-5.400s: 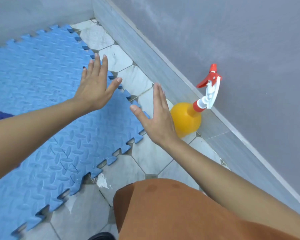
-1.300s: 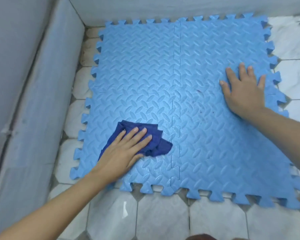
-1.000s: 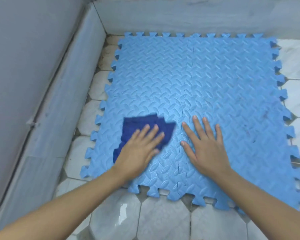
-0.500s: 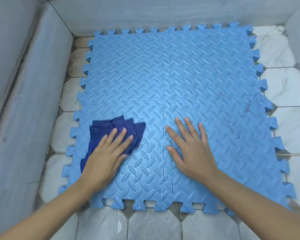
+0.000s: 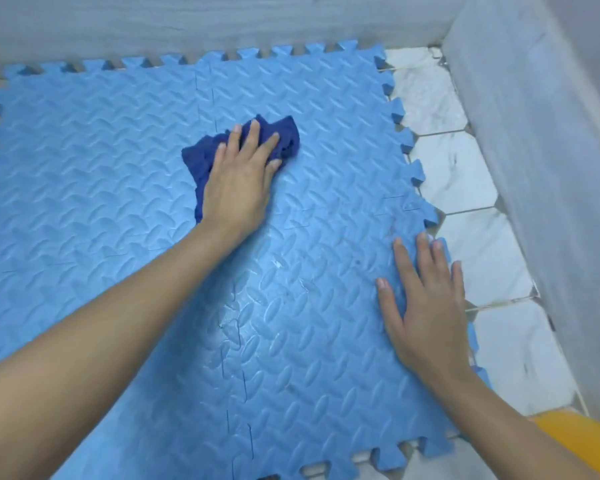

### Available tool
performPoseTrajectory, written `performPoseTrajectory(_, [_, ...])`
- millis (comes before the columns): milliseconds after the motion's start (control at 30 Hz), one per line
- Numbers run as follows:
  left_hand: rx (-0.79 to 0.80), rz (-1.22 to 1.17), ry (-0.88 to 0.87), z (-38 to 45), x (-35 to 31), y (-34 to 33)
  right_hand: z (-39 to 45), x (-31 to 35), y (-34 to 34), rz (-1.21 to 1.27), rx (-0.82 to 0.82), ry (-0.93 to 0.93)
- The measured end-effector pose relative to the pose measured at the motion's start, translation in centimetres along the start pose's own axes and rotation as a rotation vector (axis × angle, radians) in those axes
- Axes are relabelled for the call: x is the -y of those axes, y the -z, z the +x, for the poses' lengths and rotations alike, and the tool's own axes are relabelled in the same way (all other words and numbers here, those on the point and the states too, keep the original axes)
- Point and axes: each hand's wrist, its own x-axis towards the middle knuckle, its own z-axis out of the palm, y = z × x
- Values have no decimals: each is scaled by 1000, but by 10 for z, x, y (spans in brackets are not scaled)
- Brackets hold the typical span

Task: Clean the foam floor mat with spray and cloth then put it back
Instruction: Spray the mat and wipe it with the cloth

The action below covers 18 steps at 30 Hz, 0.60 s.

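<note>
The blue foam floor mat (image 5: 118, 174), made of interlocking tiles with a raised pattern, lies flat on the tiled floor and fills most of the view. My left hand (image 5: 238, 181) presses flat on a dark blue cloth (image 5: 284, 136) near the mat's far middle. My right hand (image 5: 426, 303) rests flat on the mat's right edge, fingers spread, holding nothing. A wet sheen shows on the mat between my two hands. The orange body of the spray bottle (image 5: 575, 434) peeks in at the bottom right corner, its nozzle out of view.
White marble-look floor tiles (image 5: 465, 174) run along the right of the mat. A grey wall (image 5: 541, 133) rises on the right and another grey wall (image 5: 187, 22) stands right behind the mat's far edge.
My left hand has swept the cloth from the mat's near left up and to the right. My right hand has shifted from the mat's middle to its right edge. The view has turned right.
</note>
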Motion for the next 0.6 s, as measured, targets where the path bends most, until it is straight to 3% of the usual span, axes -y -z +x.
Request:
performPoseTrajectory(67, [16, -12, -20, 13, -15, -9, -1, -2, -1, -1, 6, 4])
performPoseTrajectory(200, [144, 108, -399, -86, -49, -18, 1, -5, -2, 11, -6, 3])
performPoseTrajectory(267, [205, 124, -493, -103, -51, -19, 3, -5, -3, 22, -28, 1])
performPoseTrajectory(400, [155, 119, -439, 6, -67, -23, 2, -5, -3, 38, -58, -3])
performPoseTrajectory(500, [150, 85, -304, 100, -93, -32, 3, -3, -3, 38, -53, -9])
performPoseTrajectory(600, [177, 71, -305, 112, -110, -37, 1, -4, -3, 44, -59, -7])
